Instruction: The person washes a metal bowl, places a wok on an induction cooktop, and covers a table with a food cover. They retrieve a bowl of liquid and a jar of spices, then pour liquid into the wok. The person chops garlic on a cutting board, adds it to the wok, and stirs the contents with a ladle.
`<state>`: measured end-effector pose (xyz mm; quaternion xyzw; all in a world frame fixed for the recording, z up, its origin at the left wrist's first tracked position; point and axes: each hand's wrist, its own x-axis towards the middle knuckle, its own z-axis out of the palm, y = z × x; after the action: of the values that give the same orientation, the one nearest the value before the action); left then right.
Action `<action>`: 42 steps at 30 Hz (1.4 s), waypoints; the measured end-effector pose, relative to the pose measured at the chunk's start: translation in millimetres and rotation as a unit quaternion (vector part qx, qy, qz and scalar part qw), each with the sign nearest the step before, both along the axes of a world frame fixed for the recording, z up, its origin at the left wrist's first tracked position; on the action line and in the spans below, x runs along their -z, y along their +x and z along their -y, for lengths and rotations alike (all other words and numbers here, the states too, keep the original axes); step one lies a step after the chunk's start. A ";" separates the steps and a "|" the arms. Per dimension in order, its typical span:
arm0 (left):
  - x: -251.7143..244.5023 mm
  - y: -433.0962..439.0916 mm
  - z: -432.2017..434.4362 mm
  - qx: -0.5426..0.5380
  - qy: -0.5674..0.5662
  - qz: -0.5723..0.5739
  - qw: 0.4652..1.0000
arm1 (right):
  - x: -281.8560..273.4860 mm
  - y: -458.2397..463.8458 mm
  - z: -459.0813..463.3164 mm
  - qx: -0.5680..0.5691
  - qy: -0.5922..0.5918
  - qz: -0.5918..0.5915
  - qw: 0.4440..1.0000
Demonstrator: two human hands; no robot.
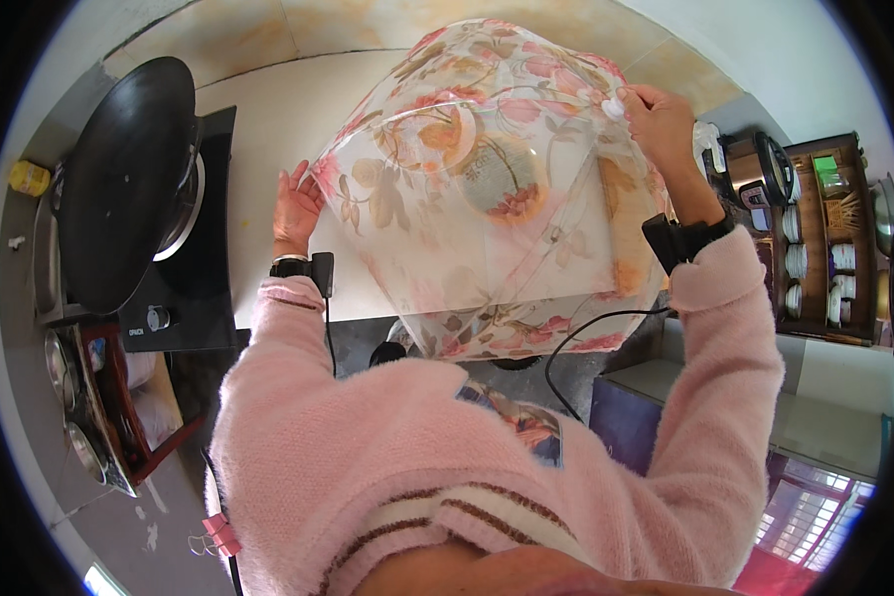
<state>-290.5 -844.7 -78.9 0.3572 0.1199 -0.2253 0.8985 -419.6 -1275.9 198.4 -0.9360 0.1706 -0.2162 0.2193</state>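
Note:
A folding mesh food cover (pixel 387 201) with a floral print stands spread over the counter in front of me, its near part hanging past the counter's front edge. My right hand (pixel 659 127) grips the white knob (pixel 612 109) at the cover's upper right. On the opposite side, my left hand (pixel 298 208) has its fingers apart by the cover's left corner; whether the fingertips touch it is hard to tell. Through the mesh show a round dish (pixel 503 179) and a second pale round shape (pixel 428 138). A brown wood-like board (pixel 626 223) shows partly through the right side.
To the left, a large black wok (pixel 127 186) leans tilted over a black cooktop (pixel 186 298). A yellow-lidded jar (pixel 30 178) is beyond it. On the right are an electric cooker (pixel 760 171) and a wooden rack (pixel 819 246) with stacked bowls. A black cable (pixel 566 350) hangs from my right wrist.

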 end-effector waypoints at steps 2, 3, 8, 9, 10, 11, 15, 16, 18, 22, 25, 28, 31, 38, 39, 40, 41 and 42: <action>-0.6 1.0 -5.9 0.019 0.033 0.017 0.999 | 8.1 6.4 -4.4 0.005 -0.008 -0.006 1.000; 0.7 1.5 -7.1 0.023 0.092 0.039 0.995 | 11.6 9.2 -7.0 0.007 -0.013 -0.009 1.000; 12.2 -1.0 4.5 0.018 0.443 0.118 0.889 | 28.1 15.8 -14.1 0.001 -0.029 -0.050 0.998; 14.1 -1.7 7.5 -0.002 0.522 0.166 0.837 | 30.8 15.5 -13.6 0.002 -0.035 -0.053 0.998; 16.3 -3.1 11.6 -0.023 0.593 0.218 0.775 | 33.3 15.0 -12.8 0.002 -0.034 -0.051 0.998; 18.5 -4.2 14.3 -0.039 0.658 0.256 0.707 | 35.9 14.3 -12.3 0.004 -0.035 -0.053 0.998; 25.2 -9.6 26.3 -0.073 0.752 0.336 0.563 | 43.0 7.4 -9.2 0.014 -0.031 -0.066 0.997; 26.1 -10.5 28.1 -0.075 0.757 0.338 0.554 | 43.4 5.3 -9.0 0.015 -0.037 -0.069 0.997; 26.4 -11.2 29.9 -0.067 0.761 0.333 0.553 | 41.7 -2.3 -9.1 0.024 -0.053 -0.076 0.995; 24.6 -9.1 30.7 -0.041 0.759 0.316 0.567 | 25.9 -32.3 -8.7 0.020 -0.014 -0.058 0.998; 25.5 -7.1 31.3 -0.028 0.762 0.289 0.579 | 9.4 -74.2 -7.8 0.029 0.094 -0.050 0.994; 30.1 -3.4 30.1 -0.058 0.759 0.289 0.580 | -5.4 -129.9 -5.0 0.000 0.238 0.014 0.971; 31.6 -4.6 18.5 -0.078 0.751 0.313 0.577 | -14.9 -203.7 -3.8 -0.068 0.267 -0.010 0.961; -12.7 -78.9 -10.9 -0.107 0.744 0.328 0.573 | 57.8 -355.6 -37.5 -0.050 0.430 -0.168 0.885; -22.5 -99.1 -13.2 -0.135 0.735 0.352 0.564 | 74.2 -369.6 -44.2 -0.085 0.406 -0.189 0.890; -32.4 -119.2 -15.6 -0.120 0.712 0.340 0.602 | 91.7 -381.3 -51.6 -0.133 0.389 -0.188 0.892; -39.1 -143.5 -16.7 -0.145 0.686 0.353 0.620 | 112.2 -388.7 -65.4 -0.133 0.393 -0.171 0.894; -46.4 -167.6 -21.3 -0.114 0.653 0.363 0.655 | 131.1 -393.3 -80.1 -0.155 0.407 -0.130 0.891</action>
<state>-458.1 -823.4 -32.6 0.8887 -0.0594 0.1629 0.4244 -812.9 -1195.8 67.4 -0.7989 0.1231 0.0324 0.5879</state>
